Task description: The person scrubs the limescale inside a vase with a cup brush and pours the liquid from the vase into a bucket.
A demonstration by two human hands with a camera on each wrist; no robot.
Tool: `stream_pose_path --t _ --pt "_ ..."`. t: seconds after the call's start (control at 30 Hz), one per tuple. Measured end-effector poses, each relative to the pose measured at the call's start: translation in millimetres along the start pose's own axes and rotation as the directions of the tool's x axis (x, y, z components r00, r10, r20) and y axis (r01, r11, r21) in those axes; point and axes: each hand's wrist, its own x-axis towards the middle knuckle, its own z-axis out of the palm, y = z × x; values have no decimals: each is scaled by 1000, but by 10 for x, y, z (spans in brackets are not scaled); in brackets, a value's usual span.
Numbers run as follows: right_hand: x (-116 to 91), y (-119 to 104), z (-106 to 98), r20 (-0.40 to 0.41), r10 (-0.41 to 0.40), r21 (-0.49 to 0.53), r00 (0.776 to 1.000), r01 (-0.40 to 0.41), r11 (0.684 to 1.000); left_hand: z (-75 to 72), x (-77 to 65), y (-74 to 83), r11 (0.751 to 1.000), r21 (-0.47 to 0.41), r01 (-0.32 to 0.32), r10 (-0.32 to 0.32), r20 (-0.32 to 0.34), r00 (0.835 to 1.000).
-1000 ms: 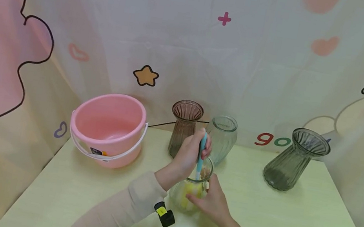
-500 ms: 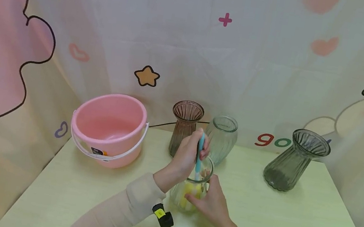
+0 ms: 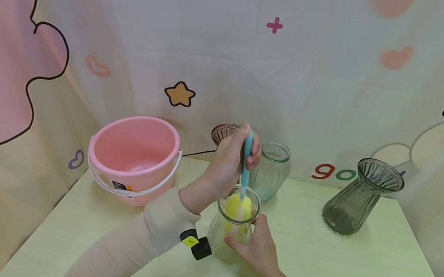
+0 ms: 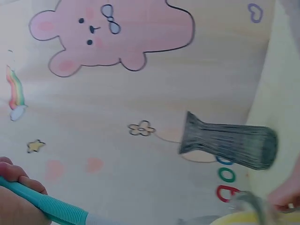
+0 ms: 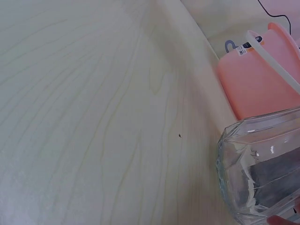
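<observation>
My left hand (image 3: 229, 159) grips the blue handle (image 3: 247, 157) of a sponge bottle brush. Its yellow sponge head (image 3: 239, 207) sits at the mouth of a clear glass vase (image 3: 216, 237), partly inside. In the left wrist view the ribbed turquoise handle (image 4: 61, 209) crosses the lower left corner. My right hand (image 3: 260, 245) holds the vase from the right side, thumb in front and the other fingers mostly hidden behind the glass. The vase base (image 5: 234, 173) shows large in the right wrist view, with fingertips (image 5: 280, 220) at its lower edge.
A pink bucket (image 3: 157, 191) with a white handle stands to the left. Behind my left hand is a brownish ribbed vase (image 3: 221, 133), partly covered, beside a pale glass vase (image 3: 272, 175). A grey flared vase (image 3: 353, 203) stands at right, before a printed curtain (image 3: 323, 77).
My left hand has risen with the brush, bringing the sponge head from low inside the vase up to its mouth. My right hand stays on the vase, almost unmoved.
</observation>
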Motion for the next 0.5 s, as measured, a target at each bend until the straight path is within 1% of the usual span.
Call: stream_pose_path --t 0.1,0.17,0.27,0.33,0.4,0.43,0.5 --pt "4 -6 10 4 14 4 1000 -14 1000 19 22 94 1000 -11 -14 14 16 1000" --pt "8 -8 19 6 7 13 1000 -7 1000 17 24 99 1000 -12 -6 6 21 1000" --pt "19 -5 21 13 -34 30 999 34 999 -11 15 37 1000 0 17 -17 18 1000" --pt "29 4 9 36 -65 68 997 63 996 -43 9 -32 1000 1 26 -26 6 1000" --pt "46 21 -21 91 -77 138 993 64 988 -79 2 -109 999 -4 42 -42 -15 999" --pt "56 39 -41 133 -80 182 988 55 982 -97 -1 -152 999 -9 50 -51 -27 998" --pt "87 80 -94 239 -83 274 968 15 962 -131 -16 -242 997 -18 75 -76 -48 996"
